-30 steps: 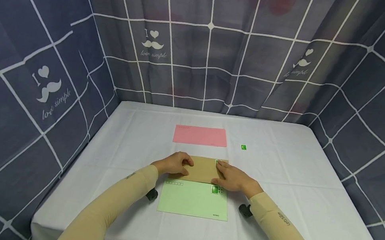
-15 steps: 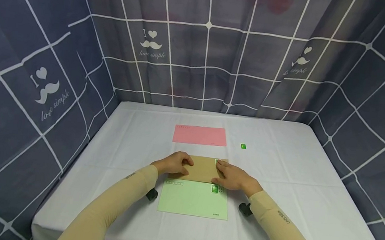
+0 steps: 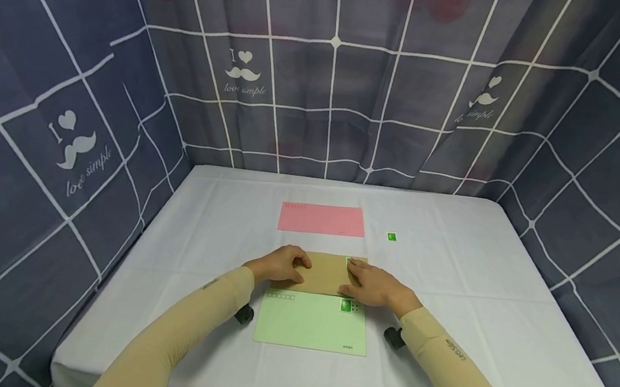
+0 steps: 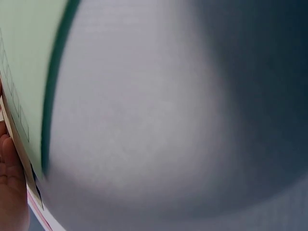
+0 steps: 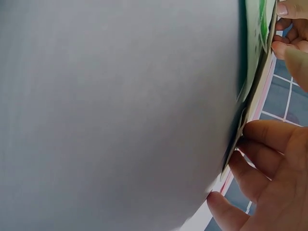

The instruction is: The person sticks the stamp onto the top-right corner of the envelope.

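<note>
The surface holds, far edge to near, one pink envelope, one brown envelope, one green envelope; three stamps. Left hand, fingers curved, and right hand, straighter, rest on the brown, apparently gripping nothing.

Brown paper: partly hidden under the left hand at one end and the right hand at the other.
Stamp on it: mostly covered by the right hand's fingers.
Green paper: tiny writing below the right hand, too small to read.
Pink paper: past both hands, its print too faint to read.
Loose stamp: past the right hand, picture too small to make out.
Sleeves: behind the hands, cut off at the bottom.
Left wrist view: left hand cut off, worktop blurry beside it.
Right wrist view: both hands cut off.
</note>
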Demonstrator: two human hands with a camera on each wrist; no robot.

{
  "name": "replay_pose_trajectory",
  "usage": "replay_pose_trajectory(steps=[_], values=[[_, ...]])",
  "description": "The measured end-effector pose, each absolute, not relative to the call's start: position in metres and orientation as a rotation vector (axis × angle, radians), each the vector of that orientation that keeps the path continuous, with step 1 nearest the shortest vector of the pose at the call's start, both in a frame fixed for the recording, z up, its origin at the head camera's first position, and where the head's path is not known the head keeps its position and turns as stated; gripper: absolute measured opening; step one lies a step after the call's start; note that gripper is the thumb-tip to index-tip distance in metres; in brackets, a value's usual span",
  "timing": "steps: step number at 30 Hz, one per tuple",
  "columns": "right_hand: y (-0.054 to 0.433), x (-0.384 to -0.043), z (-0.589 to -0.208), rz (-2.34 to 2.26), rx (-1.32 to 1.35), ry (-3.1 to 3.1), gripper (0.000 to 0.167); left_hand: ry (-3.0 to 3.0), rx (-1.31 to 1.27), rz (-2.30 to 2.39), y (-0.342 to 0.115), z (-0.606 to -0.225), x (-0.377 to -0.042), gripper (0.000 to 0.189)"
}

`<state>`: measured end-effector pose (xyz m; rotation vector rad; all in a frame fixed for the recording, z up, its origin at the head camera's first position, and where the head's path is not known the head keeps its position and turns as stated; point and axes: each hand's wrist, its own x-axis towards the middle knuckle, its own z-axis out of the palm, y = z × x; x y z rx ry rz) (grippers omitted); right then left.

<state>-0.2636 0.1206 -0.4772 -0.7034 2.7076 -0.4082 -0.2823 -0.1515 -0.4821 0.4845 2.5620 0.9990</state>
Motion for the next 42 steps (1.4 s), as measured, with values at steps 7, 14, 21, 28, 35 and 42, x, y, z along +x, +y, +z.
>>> replay_pose_trajectory(steps=[7,14,21,28,35,42], values=[[0.1196,-0.2632,-0.4761,-0.401,-0.701,2.721,0.078,2.558,0.464,1.007,-0.1511,-0.4798,-0.2806,0.029],[0.1187,-0.2622,-0.4771,-0.419,-0.707,2.718,0.078,2.562,0.475,0.993,-0.151,-0.4791,-0.2781,0.03],[0.1185,-0.2612,-0.4773,-0.441,-0.691,2.719,0.078,2.556,0.465,1.012,-0.1505,-0.4794,-0.2753,0.03],[0.1182,-0.2616,-0.477,-0.446,-0.705,2.731,0.079,2.566,0.465,1.013,-0.15,-0.4778,-0.2736,0.03],[0.1185,-0.262,-0.4784,-0.442,-0.71,2.74,0.079,2.57,0.456,1.017,-0.1493,-0.4787,-0.2741,0.029],[0.1191,-0.2625,-0.4793,-0.463,-0.714,2.759,0.078,2.566,0.469,1.017,-0.1502,-0.4791,-0.2749,0.029]])
